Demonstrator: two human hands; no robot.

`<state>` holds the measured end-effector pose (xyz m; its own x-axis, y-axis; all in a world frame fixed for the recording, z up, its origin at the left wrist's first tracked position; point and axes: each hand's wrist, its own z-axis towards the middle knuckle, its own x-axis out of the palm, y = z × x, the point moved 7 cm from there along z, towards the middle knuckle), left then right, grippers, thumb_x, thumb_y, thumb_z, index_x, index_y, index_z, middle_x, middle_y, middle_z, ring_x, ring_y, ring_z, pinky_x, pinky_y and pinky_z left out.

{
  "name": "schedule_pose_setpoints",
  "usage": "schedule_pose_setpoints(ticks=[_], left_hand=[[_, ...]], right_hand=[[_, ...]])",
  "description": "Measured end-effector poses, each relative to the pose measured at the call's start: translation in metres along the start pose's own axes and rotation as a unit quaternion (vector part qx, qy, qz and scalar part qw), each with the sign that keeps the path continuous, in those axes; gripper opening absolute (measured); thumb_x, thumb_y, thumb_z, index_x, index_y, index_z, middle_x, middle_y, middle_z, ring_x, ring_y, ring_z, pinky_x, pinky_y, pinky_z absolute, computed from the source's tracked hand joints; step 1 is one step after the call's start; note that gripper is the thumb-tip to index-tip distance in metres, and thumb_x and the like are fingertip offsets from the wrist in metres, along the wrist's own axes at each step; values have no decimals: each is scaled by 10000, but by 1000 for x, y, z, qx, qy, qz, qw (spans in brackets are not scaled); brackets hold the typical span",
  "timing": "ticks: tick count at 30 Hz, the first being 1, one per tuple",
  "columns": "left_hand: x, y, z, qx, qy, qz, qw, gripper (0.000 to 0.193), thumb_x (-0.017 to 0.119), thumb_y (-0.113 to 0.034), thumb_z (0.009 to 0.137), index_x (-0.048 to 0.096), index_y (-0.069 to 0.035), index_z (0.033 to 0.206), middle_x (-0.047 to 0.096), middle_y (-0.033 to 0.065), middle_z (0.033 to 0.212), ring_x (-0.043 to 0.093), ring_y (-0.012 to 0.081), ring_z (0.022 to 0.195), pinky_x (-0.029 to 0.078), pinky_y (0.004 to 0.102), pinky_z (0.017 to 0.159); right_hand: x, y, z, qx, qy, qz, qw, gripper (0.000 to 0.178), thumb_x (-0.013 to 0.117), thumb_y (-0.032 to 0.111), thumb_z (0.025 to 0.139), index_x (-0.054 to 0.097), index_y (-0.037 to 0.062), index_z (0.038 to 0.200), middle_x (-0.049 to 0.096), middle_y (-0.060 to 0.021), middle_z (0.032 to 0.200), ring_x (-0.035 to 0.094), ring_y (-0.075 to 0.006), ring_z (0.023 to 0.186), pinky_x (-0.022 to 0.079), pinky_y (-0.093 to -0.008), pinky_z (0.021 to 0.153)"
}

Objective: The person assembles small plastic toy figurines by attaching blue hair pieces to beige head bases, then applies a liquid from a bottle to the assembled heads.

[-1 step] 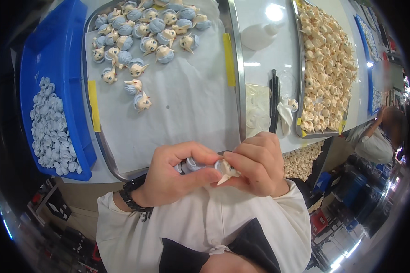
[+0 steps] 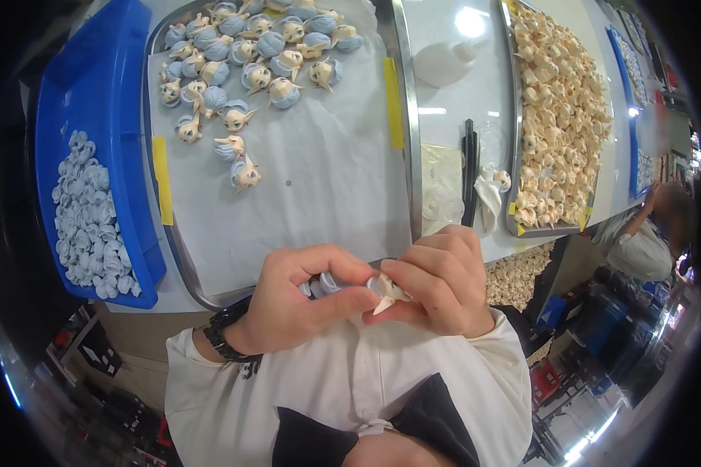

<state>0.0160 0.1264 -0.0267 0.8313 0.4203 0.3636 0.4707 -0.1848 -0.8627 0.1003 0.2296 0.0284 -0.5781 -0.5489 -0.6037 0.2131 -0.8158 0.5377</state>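
Note:
Just past the tray's near edge, my two hands meet in front of my shirt. My right hand (image 2: pixel 444 284) is closed in a pinch on a small peach doll head (image 2: pixel 388 294), one pointed ear sticking out toward me. Curled in my left hand (image 2: pixel 296 303) are pale blue hair pieces (image 2: pixel 327 282). Its thumb and forefinger press a blue piece against the doll head's side. My fingers cover most of the head and the spot where the two parts meet.
A metal tray (image 2: pixel 288 226) lined with white sheet holds several blue-haired doll heads (image 2: pixel 245 173). Left stands a blue bin (image 2: pixel 93 78) of hair pieces (image 2: pixel 93 226). Right, another tray (image 2: pixel 553 230) is heaped with peach heads (image 2: pixel 561 117). A white bottle (image 2: pixel 444 62) and black tool (image 2: pixel 469 171) lie between.
The doll head has turned slightly between my right fingers, so its face shows less. Both hands stay in place, and the trays look the same.

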Motion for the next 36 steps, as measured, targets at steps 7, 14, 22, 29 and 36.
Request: schedule_pose_setpoints(ticks=[7, 14, 22, 29, 36], left_hand=[[0, -1, -1, -46, 78, 99, 991, 232, 733, -174, 757, 602, -2, 840, 633, 21, 759, 544, 33, 686, 435, 197, 602], [-3, 6, -4, -72, 67, -6, 995, 298, 747, -213, 729, 587, -8, 875, 593, -1, 720, 531, 47, 668, 426, 197, 599], [-122, -42, -24, 76, -489, 344, 798, 257, 602, -175, 857, 599, 20, 1025, 525, -9, 728, 439, 48, 622, 358, 197, 516], [-126, -52, -4, 138, -470, 488, 722, 370, 545, -166, 888, 523, 25, 1204, 471, 1, 731, 410, 69, 591, 347, 199, 508], [-40, -31, -18, 51, -108, -7, 993, 537, 454, -218, 890, 326, 53, 1335, 530, 57, 864, 472, 64, 563, 386, 184, 502]], right_hand=[[5, 9, 4, -45, 57, 4, 997, 294, 657, 329, 685, 602, 55, 776, 559, -10, 740, 515, -154, 600, 367, -284, 573], [14, 11, 7, -98, 43, 17, 994, 266, 631, 232, 635, 609, 55, 832, 572, -46, 833, 516, -185, 670, 387, -295, 604], [-82, -6, -17, -26, -225, 331, 916, 368, 644, 258, 816, 551, 111, 1139, 620, -153, 870, 576, -244, 662, 383, -303, 510], [-70, 18, 57, -19, 34, 534, 844, 423, 301, 39, 951, 575, 315, 1117, 383, 3, 529, 299, -93, 419, 228, -222, 411], [-122, -43, -12, 68, -205, 149, 965, 100, 603, 12, 752, 653, 64, 823, 541, -65, 623, 504, -186, 517, 391, -300, 452]])
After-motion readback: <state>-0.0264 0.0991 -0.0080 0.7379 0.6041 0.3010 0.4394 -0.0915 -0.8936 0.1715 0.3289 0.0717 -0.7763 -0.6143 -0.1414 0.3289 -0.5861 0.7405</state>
